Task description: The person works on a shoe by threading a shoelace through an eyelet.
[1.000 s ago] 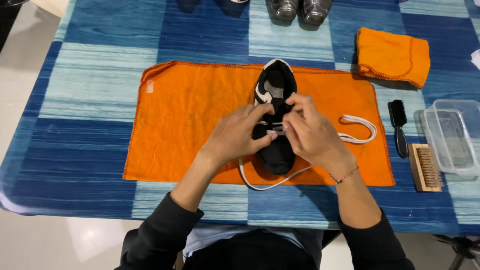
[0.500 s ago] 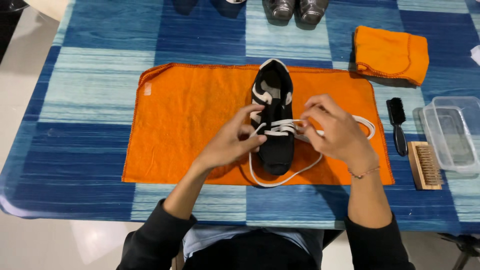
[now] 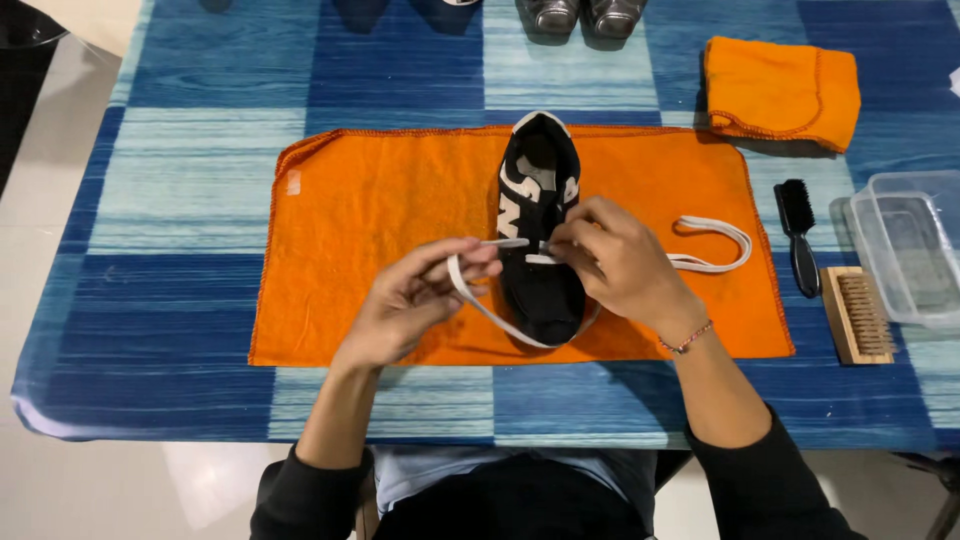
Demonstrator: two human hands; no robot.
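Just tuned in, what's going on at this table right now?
A person is working a white shoelace through a black shoe that lies on an orange towel spread over a blue checked table. The left hand pinches one end of the lace beside the shoe; the right hand grips the lace at the eyelets, with the rest looped off to the right. A folded orange cloth, a black brush, a wooden brush and a clear plastic container sit along the right side.
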